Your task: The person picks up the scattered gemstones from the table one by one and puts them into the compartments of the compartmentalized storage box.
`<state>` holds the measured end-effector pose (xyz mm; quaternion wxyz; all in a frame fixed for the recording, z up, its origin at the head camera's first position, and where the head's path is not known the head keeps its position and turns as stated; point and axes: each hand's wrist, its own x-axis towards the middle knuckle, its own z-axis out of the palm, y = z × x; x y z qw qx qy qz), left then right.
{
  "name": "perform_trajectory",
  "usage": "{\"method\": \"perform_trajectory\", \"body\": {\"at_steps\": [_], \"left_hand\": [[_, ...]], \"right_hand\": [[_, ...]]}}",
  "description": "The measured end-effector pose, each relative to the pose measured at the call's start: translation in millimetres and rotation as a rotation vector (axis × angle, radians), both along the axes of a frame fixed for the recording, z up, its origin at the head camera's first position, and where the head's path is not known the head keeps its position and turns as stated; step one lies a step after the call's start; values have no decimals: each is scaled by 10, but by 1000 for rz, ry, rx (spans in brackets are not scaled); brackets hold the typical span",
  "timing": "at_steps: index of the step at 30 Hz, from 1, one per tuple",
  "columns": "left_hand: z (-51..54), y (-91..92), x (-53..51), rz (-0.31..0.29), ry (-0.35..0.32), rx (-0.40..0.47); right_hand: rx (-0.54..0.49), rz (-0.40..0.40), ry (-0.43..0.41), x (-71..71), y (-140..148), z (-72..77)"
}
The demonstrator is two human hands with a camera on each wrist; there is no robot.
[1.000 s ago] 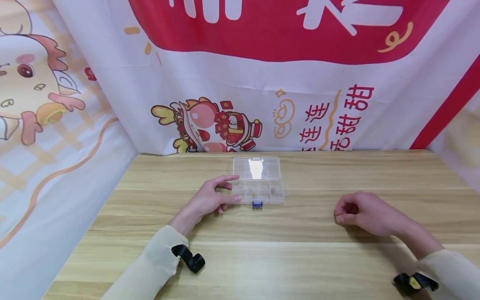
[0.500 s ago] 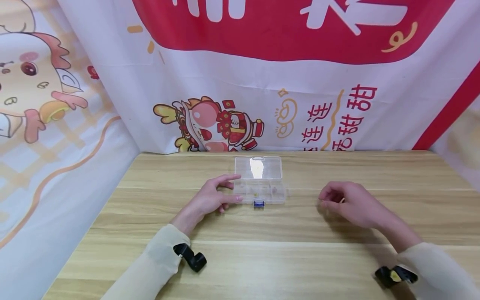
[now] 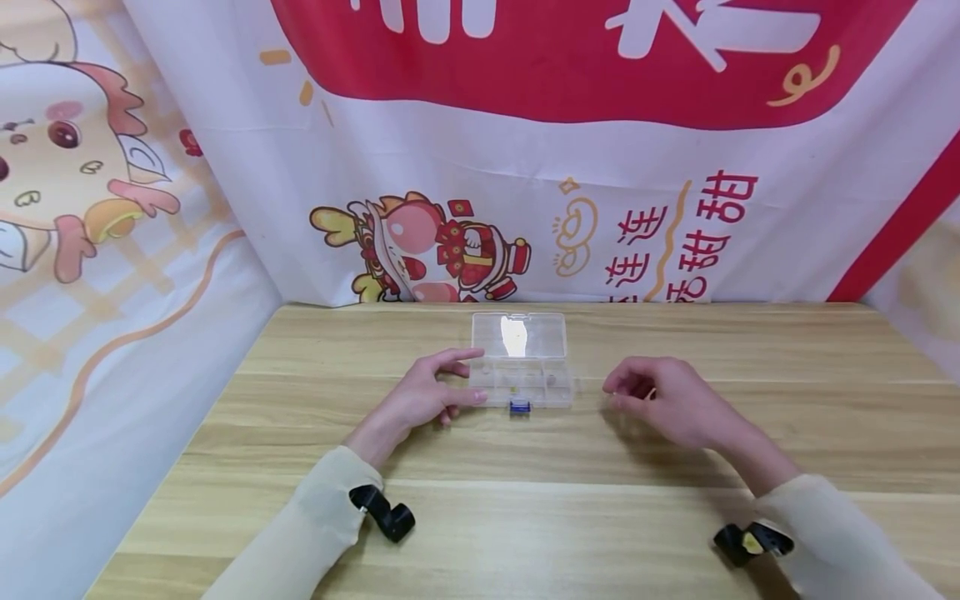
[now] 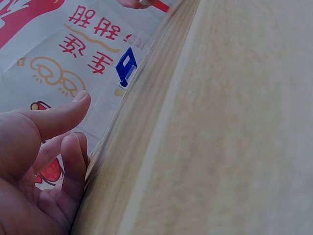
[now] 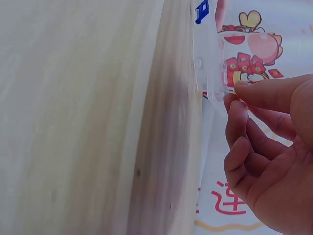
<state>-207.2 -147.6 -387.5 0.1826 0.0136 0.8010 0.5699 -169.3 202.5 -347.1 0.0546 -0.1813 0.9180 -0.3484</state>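
Note:
A clear plastic compartment box (image 3: 557, 400) stands on the table with its lid (image 3: 487, 337) swung back. A blue clasp (image 3: 520, 407) sits at its front. My left hand (image 3: 420, 396) holds the box at its left end, index finger by the back and thumb at the front corner. Right of the box, my right hand (image 3: 667, 400) hovers over the wood, thumb and index fingertips pinched together. A tiny pale thing (image 4: 143, 2) shows at those fingertips in the left wrist view; its kind is too small to tell. Small bits lie in the box, one of them yellow (image 3: 513, 389).
The wooden table (image 3: 480, 525) runs back to a white and red printed cloth (image 3: 450, 150). Another printed cloth (image 3: 150, 317) hangs along the left side. Each sleeve carries a black wrist camera (image 3: 386, 517).
My right hand has moved left over the table toward the box, fingertips still pinched. My left hand stays on the box. The head view has shifted slightly.

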Motion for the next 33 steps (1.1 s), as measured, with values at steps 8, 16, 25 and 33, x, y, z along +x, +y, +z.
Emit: {"method": "perform_trajectory", "body": {"at_steps": [8,16,25,33], "left_hand": [[8,0,4,8,-6,1],[-2,-3,-2,0,-2,4],[3,6,-6,5,14,28],[-7,2,-10,7,4,27]], "right_hand": [[-23,-2,-43,-11,-135,22],[-28,9,-48,-32,-245,17],[-55,30,-20,-38,-385,11],[-93,20,-35,-53,-503,-1]]}}
